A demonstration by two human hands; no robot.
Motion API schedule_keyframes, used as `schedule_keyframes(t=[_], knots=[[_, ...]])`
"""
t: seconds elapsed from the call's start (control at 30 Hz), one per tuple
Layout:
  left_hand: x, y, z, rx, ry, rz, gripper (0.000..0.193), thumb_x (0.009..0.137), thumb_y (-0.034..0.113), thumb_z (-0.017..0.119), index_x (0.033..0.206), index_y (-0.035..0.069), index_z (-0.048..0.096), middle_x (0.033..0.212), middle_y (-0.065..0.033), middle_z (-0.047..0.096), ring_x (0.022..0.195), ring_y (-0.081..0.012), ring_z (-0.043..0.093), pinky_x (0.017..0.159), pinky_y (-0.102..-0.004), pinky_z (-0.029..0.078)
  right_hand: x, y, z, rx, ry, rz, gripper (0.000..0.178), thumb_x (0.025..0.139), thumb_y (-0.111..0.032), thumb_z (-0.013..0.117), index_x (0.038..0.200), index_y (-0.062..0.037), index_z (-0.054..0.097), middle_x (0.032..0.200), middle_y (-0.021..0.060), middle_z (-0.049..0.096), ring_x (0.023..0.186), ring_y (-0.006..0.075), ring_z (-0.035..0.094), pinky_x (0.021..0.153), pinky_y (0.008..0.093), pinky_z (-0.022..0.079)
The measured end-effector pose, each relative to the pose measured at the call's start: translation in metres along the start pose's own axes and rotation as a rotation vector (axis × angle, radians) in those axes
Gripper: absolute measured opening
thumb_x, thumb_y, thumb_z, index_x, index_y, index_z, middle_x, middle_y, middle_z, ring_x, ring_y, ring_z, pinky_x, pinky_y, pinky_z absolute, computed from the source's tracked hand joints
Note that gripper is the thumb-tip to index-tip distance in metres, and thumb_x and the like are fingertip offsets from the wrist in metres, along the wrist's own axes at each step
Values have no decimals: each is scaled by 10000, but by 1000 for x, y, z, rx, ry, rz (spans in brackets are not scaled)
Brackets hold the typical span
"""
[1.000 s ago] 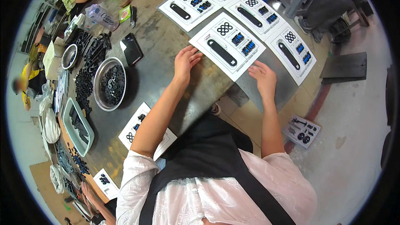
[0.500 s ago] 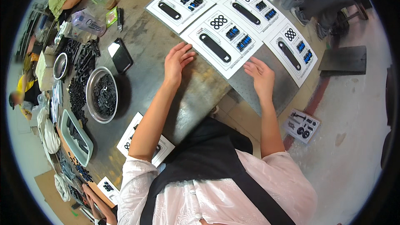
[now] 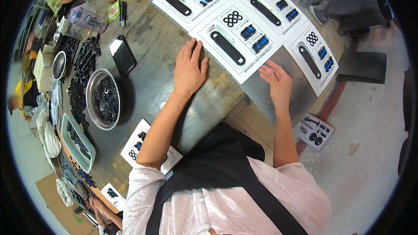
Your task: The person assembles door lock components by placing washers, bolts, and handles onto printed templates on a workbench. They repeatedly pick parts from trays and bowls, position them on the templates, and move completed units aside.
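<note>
A white hardware card [image 3: 246, 72] lies nearest me, bearing a long black flat bar, black rings and rows of black-and-blue bolts. Flat beside its left edge is my left hand [image 3: 190, 70], fingers stretched out and fingertips close to the edge. My right hand [image 3: 278, 85] is at the card's lower right edge, fingers extended and slightly bent; whether they touch it I cannot tell. Neither hand grips anything visible. Similar cards adjoin it: one upper left [image 3: 172, 15], one upper right [image 3: 283, 25], another on the right [image 3: 314, 82]. A grey speckled sheet [image 3: 287, 69] shows beneath them.
On the table's left are a metal bowl of black washers [image 3: 89, 104], a phone [image 3: 123, 55], loose black parts [image 3: 77, 100] and a pale green tray [image 3: 89, 156]. Another card [image 3: 139, 130] lies under my left forearm. Other people work at the left edge.
The cards have shifted slightly right and down in the picture. My left hand has turned flatter, its fingers more spread. The right hand has moved slightly right, staying by the card edge.
</note>
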State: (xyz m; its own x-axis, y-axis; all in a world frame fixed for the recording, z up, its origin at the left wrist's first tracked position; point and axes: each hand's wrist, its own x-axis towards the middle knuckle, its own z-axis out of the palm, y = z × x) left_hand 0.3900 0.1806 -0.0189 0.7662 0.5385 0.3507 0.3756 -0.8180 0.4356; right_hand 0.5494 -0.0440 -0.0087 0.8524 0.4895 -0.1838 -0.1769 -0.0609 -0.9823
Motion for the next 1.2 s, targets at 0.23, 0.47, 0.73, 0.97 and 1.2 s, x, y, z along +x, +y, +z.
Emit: schedule_keyframes(t=[0.23, 0.47, 0.73, 0.97, 1.2], knots=[[-1, 3, 0, 27, -1, 5, 534, 908, 214, 665, 1382, 13, 525, 1462, -188, 474, 1359, -389, 437, 1145, -482, 350, 0, 1, -1, -6, 7, -7, 333, 1012, -6, 528, 1295, 167, 547, 1139, 266, 686, 1012, 283, 717, 864, 325, 604], [-13, -3, -7, -32, -15, 1, 541, 920, 235, 661, 1388, 6, 515, 1460, -209, 461, 1347, -401, 437, 1134, -457, 364, 7, 5, -5, -22, -53, -25, 336, 1022, -25, 515, 1303, 157, 541, 1142, 276, 675, 999, 290, 715, 835, 341, 618], [-191, 11, -151, 142, 383, -368, 507, 870, 104, 679, 1360, 69, 553, 1459, -183, 453, 1382, -398, 389, 1145, -503, 326, -56, -2, 46, -241, -21, -312, 361, 1072, -217, 493, 1344, 12, 553, 1090, 151, 693, 927, 203, 692, 803, 328, 579], [-442, -16, -215, 269, 324, -1312, 230, 985, 161, 528, 1124, -9, 595, 1007, -219, 685, 932, -386, 670, 825, -433, 515, -221, 22, 148, -645, -1080, -477, 628, 993, -186, 571, 1503, 62, 304, 1480, 293, 419, 1367, 411, 432, 1148, 456, 348], [-460, 43, -190, -482, 453, -1254, 388, 980, 36, 556, 1366, -4, 556, 934, -100, 686, 816, -155, 673, 752, -292, 549, -225, 29, 173, -435, -1050, -150, 471, 984, -87, 559, 1416, 44, 425, 1339, 248, 557, 1199, 349, 593, 1032, 432, 468]])
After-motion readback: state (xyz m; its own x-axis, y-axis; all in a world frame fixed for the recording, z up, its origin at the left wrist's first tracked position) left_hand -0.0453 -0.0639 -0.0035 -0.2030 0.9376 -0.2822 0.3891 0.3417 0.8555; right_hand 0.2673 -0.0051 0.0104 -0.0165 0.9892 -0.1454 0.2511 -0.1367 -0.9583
